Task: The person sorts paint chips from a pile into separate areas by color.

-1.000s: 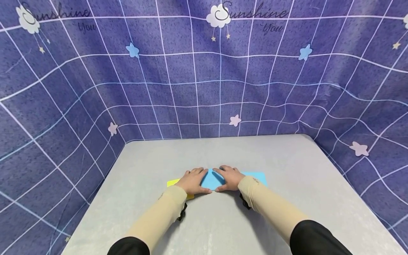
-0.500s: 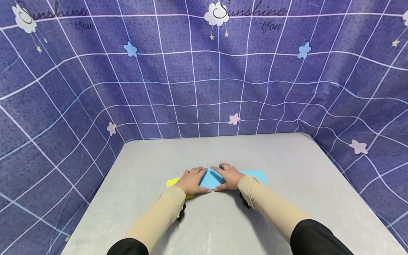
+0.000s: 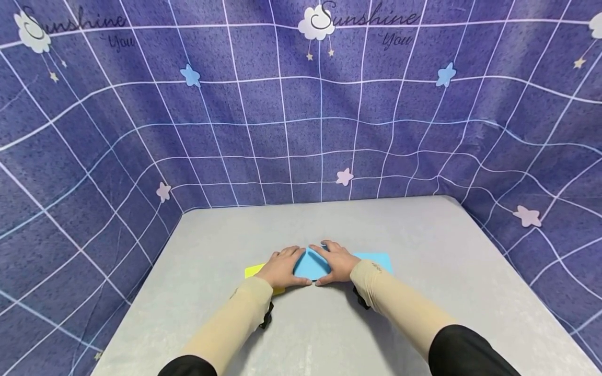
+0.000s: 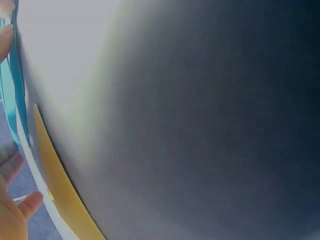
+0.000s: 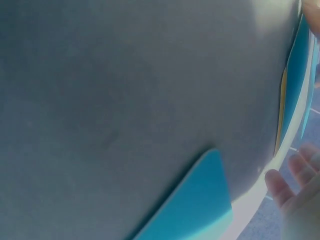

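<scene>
A light blue sheet lies between my two hands, its layers standing slightly apart as curved strips in the left wrist view. My left hand holds its left side, thumb at the near edge and index finger at the far edge. My right hand holds the right side the same way. The two thumbs nearly meet at the near edge. Under my left hand shows a yellow sheet, partly covered. Another blue sheet with rounded corners lies beneath my right wrist, partly hidden.
All the sheets are on a pale grey table. A purple curtain with a white grid and stars surrounds it at the back and sides. Dark straps circle both wrists.
Both hands keep nearly the same place and pose on the blue sheet; the right index finger is marginally further left. The whole head view has drifted a little.
</scene>
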### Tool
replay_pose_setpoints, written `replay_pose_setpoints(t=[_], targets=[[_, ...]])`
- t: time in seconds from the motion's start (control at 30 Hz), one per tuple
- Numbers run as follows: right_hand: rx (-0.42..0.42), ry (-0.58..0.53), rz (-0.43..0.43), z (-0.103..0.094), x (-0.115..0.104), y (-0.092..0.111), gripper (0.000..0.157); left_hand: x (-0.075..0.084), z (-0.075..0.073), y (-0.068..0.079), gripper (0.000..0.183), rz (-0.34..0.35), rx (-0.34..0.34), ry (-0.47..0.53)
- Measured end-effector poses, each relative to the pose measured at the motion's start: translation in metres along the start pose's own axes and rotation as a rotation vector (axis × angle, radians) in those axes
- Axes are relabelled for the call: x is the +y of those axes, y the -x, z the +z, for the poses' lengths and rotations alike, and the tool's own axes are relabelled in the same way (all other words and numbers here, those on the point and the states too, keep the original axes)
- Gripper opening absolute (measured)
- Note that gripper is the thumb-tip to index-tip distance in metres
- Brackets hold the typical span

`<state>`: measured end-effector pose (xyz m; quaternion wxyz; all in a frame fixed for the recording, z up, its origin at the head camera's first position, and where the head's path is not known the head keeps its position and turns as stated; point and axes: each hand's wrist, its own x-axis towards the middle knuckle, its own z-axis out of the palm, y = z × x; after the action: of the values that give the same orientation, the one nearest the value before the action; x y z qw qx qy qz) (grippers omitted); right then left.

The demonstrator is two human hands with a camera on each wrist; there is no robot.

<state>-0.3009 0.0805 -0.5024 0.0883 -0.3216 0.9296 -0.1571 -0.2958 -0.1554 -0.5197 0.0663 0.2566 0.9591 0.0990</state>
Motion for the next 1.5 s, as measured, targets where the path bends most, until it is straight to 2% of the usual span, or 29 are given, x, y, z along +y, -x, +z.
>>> replay_pose_setpoints(t=[0.33, 0.73, 1.07, 1.5], targets=[[0.03, 0.002, 0.015, 0.004, 0.005, 0.004, 0.105, 0.007, -0.007, 0.001, 0.103, 0.015, 0.024, 0.0], [0.049, -0.028, -0.006, 0.002, 0.01, 0.01, 0.104, 0.011, -0.003, -0.002, 0.102, 0.029, 0.042, -0.023], [0.048, -0.059, 0.019, -0.001, 0.017, 0.017, 0.106, 0.012, -0.005, -0.003, 0.102, 0.036, 0.06, -0.028], [0.071, -0.02, -0.001, -0.004, 0.021, 0.024, 0.104, 0.023, -0.008, -0.003, 0.1, 0.018, 0.05, -0.024]])
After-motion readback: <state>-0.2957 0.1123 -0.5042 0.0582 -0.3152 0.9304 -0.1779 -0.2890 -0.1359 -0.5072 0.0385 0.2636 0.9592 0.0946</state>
